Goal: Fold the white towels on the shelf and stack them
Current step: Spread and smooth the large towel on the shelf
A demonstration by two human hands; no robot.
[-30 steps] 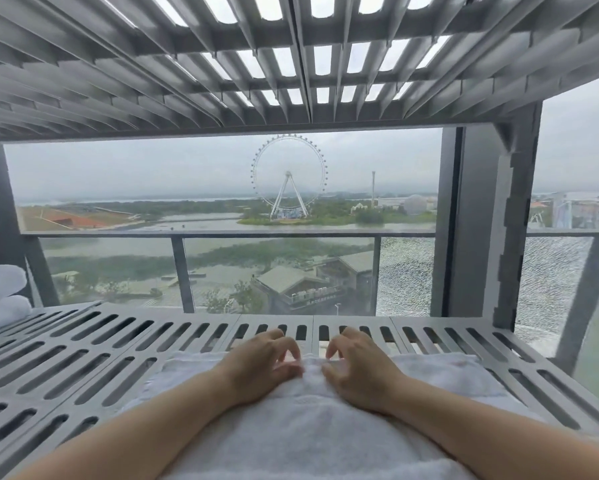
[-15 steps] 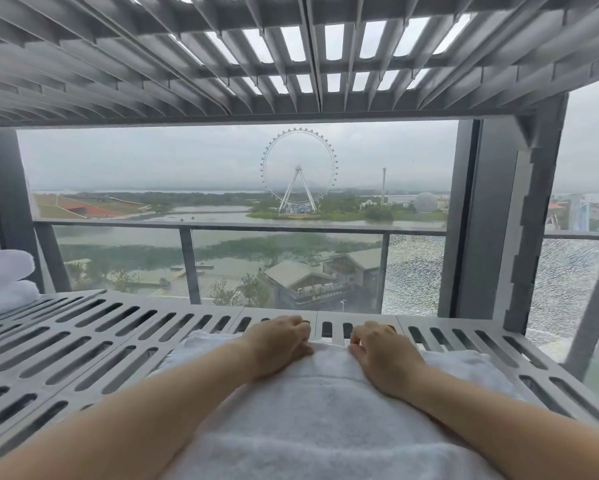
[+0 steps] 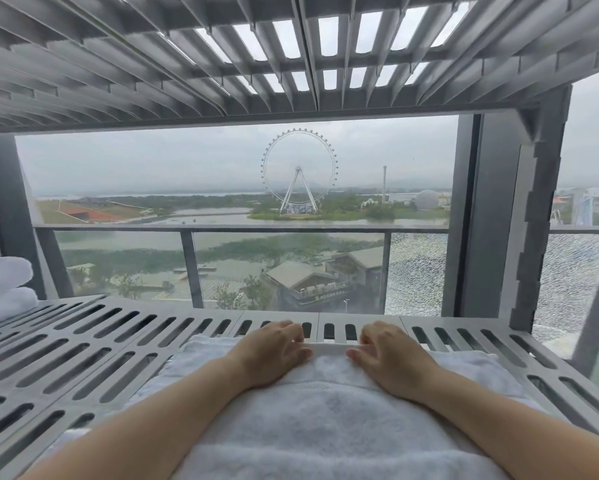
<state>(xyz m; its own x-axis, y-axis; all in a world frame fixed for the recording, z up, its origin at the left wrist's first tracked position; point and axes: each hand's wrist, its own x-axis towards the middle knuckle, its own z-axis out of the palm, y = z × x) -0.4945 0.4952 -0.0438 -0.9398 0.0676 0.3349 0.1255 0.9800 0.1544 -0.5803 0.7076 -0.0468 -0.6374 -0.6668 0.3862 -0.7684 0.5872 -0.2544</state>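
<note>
— Where is the white towel (image 3: 326, 420)?
— Spread flat on the slotted grey shelf (image 3: 93, 344), its far edge near the shelf's back.
— And the hands?
— The left hand (image 3: 274, 351) and right hand (image 3: 391, 358) rest side by side at that far edge, fingers (image 3: 293, 336) curled and pinching the towel's hem.
— Anything else?
— Two folded towels (image 3: 3, 289) sit stacked at the far left; a Ferris wheel (image 3: 300, 171) shows beyond the glass.
</note>
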